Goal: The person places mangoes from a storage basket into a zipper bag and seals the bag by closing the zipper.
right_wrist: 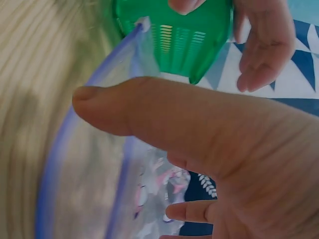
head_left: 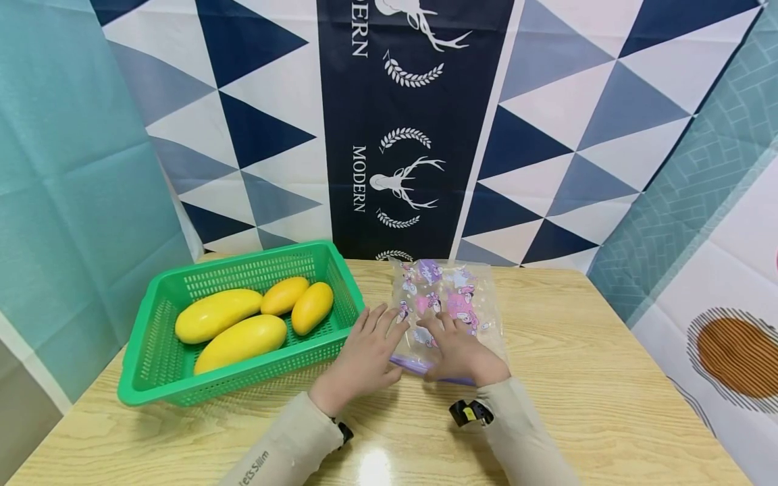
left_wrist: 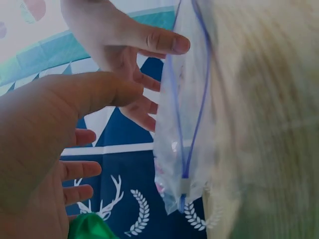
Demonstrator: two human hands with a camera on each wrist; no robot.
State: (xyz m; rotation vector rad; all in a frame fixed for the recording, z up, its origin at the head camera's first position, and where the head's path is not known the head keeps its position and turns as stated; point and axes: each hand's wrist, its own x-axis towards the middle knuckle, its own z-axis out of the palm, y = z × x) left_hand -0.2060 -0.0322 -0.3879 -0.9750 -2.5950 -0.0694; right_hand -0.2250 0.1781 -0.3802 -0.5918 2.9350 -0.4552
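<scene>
A clear zip bag (head_left: 428, 290) printed with pink and purple cartoon figures lies flat on the table, its purple zip edge toward me. My left hand (head_left: 369, 347) is over the bag's left side, fingers spread. On the other side my right hand (head_left: 460, 349) reaches over the bag's lower part, its fingers also extended. The left wrist view shows two purple zip strips (left_wrist: 203, 99) standing apart, so the mouth gapes. My right thumb (right_wrist: 104, 102) overlaps the zip edge in the right wrist view; I cannot tell if it touches. Neither hand grips anything.
Left of the bag stands a green perforated plastic basket (head_left: 243, 380). Inside lie several yellow fruits, two larger long ones (head_left: 243, 343) and two smaller mango-like ones (head_left: 313, 308). A patterned cloth (head_left: 273, 135) hangs behind the wooden table (head_left: 577, 378).
</scene>
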